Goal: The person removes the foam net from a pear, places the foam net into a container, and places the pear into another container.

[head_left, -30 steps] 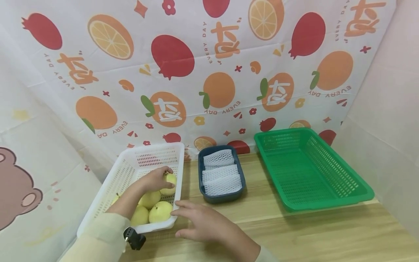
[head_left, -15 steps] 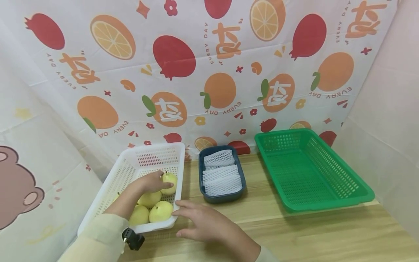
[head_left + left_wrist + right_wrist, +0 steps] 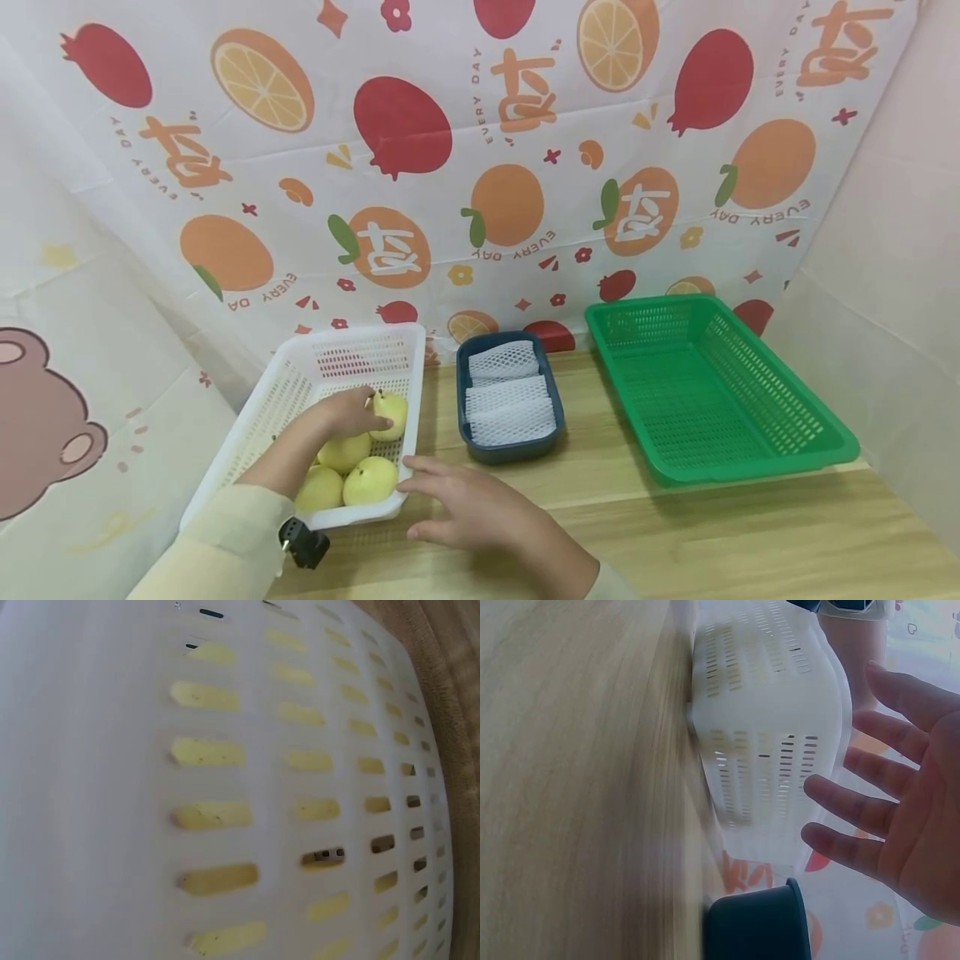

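Note:
In the head view my left hand reaches into a white slotted basket and holds a yellow pear, thumb across its front and fingers behind. Several more pears lie in the near end of the basket. My right hand has its fingers spread, fingertips at the basket's right rim. The right wrist view shows that palm and the straight fingers beside the basket wall. The left wrist view holds only the basket's slotted side, with yellow fruit behind the slots; the left hand is hidden there.
A dark blue tub with white foam net sleeves stands right of the white basket. Farther right is a green slotted basket. All stand on a wooden table before a fruit-printed cloth.
My left fingers have slid back from the pear's top towards its left side, so its stem shows now. The right hand has stayed by the rim. The head view has shifted slightly.

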{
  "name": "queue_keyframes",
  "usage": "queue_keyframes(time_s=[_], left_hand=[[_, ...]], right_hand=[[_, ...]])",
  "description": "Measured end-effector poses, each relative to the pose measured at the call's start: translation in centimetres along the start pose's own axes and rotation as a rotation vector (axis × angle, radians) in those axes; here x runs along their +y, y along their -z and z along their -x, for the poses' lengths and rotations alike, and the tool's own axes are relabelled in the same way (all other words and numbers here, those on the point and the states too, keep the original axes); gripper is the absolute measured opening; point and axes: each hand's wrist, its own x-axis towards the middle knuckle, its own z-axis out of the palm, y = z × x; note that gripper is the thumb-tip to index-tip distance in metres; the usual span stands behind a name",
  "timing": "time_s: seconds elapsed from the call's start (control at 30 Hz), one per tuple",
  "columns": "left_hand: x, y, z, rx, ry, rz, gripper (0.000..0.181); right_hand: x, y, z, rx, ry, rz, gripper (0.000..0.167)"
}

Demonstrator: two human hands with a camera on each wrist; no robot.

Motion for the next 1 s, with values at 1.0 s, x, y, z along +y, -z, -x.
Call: queue_keyframes(time_s=[1.0], left_hand=[[0.1,-0.6,0.5,0.099,0.076,-0.013,0.071]], right_hand=[[-0.2,-0.3,0.4,-0.043,-0.046,-0.095,0.049]])
